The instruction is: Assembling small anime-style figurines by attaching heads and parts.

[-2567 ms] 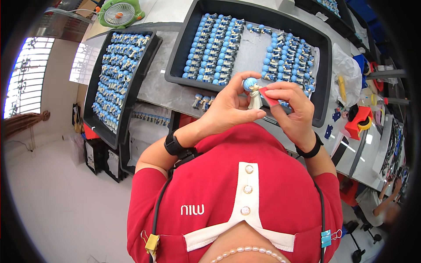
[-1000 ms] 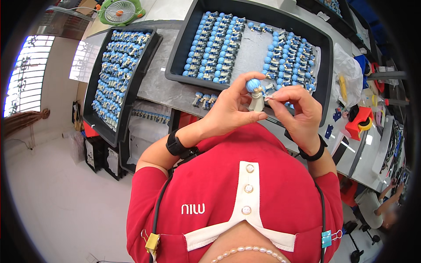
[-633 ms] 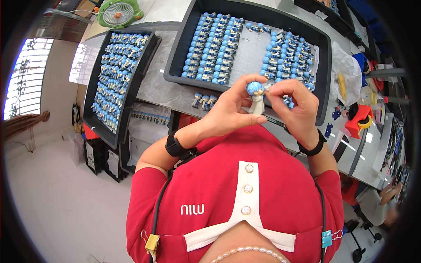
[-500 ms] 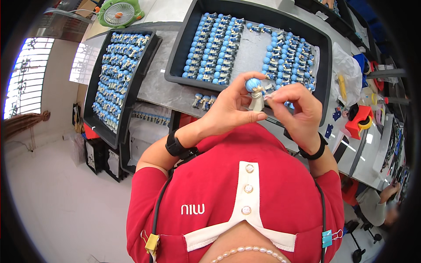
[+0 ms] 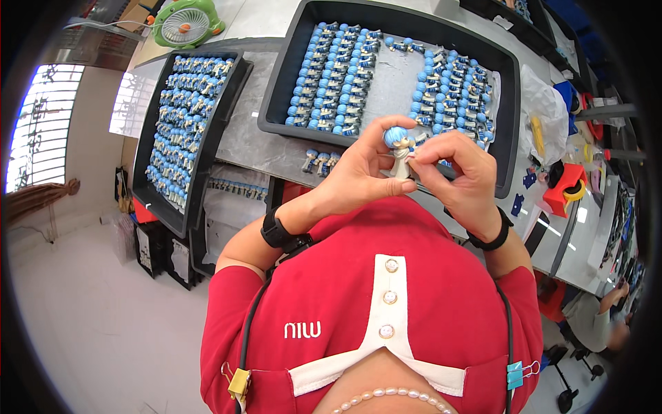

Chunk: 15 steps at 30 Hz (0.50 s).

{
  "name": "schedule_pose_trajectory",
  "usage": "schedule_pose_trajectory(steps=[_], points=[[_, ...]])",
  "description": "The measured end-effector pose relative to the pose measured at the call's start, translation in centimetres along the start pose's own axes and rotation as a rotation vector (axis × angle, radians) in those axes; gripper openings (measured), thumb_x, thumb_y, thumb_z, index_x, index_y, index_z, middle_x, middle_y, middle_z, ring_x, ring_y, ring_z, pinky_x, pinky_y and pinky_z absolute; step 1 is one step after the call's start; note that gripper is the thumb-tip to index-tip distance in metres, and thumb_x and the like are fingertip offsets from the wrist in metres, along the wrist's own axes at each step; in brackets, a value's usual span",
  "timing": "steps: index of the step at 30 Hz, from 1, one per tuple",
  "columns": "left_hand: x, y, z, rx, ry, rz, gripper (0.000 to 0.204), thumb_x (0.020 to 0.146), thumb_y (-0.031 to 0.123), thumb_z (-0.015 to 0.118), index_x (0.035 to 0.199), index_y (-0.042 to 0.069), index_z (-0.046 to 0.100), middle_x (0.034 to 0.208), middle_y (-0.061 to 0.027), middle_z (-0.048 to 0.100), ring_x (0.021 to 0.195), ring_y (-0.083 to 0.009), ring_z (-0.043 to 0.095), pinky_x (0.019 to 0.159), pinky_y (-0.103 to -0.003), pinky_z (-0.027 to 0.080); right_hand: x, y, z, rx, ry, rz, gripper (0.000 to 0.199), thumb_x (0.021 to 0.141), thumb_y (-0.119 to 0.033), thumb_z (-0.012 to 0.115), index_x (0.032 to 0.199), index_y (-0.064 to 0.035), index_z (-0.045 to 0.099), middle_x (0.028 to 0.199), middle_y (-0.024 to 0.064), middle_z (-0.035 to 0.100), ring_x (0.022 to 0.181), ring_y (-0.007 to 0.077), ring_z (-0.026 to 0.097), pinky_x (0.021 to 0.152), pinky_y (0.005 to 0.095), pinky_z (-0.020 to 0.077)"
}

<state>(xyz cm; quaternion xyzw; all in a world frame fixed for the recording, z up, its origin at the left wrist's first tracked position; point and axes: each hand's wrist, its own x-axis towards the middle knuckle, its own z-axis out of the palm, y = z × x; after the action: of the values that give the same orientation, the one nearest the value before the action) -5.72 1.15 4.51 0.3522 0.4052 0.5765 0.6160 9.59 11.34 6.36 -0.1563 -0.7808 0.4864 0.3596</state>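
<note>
A small figurine [image 5: 400, 153] with blue hair and a pale body stands upright in front of my chest. My left hand [image 5: 365, 164] grips it from the left, thumb near its base and fingers behind it. On its right side, my right hand [image 5: 458, 169] is pinched against the figurine's front; whatever lies between those fingertips is too small to make out. Just beyond both hands is a large black tray [image 5: 272, 114] holding rows of similar blue-haired figurines [image 5: 331, 76]. A few more figurines [image 5: 321, 162] lie on the table at the tray's near edge.
At left, a second black tray [image 5: 238, 79] full of figurines sits tilted. A green fan [image 5: 186, 24] stands at the back left. To the right are a red tape dispenser [image 5: 565, 190], a clear plastic bag [image 5: 541, 110] and small blue pieces [image 5: 517, 204]. Another person's arm [image 5: 610, 303] shows at far right.
My right hand has moved slightly left and closer against the figurine's front. A small pinkish bit at its fingertips is now mostly hidden. The left hand keeps its grip.
</note>
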Motion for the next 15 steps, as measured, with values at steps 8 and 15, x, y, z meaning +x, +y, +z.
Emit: schedule_pose_trajectory(steps=[8, 15], points=[[0.0, 0.0, -0.2, -0.041, -0.036, -0.019, 0.083, 0.077, 0.002, 0.071, 0.141, 0.012, 0.020, 0.103, -0.0092, 0.054, 0.092, -0.0181, 0.059, 0.079, -0.031, 0.051, 0.3, 2.1, -1.0, 0.266, 0.130, 0.265, 0.018, 0.083, 0.002, 0.062, 0.101, -0.0009, 0.059, 0.090, 0.0034, 0.061, 0.079, 0.0085, 0.059, 0.070, 0.0218, 0.0472], [-0.1, 0.5, -0.1, -0.196, -0.030, -0.092, 0.089, 0.078, 0.001, 0.069, 0.145, 0.015, 0.013, 0.104, -0.0124, 0.053, 0.102, -0.0242, 0.058, 0.080, -0.033, 0.052, -0.4, 3.2, -1.8, 0.527, 0.123, 0.457, 0.026, 0.092, -0.008, 0.053, 0.117, 0.0002, 0.055, 0.103, 0.0055, 0.059, 0.091, 0.0114, 0.060, 0.079, 0.0233, 0.0492]])
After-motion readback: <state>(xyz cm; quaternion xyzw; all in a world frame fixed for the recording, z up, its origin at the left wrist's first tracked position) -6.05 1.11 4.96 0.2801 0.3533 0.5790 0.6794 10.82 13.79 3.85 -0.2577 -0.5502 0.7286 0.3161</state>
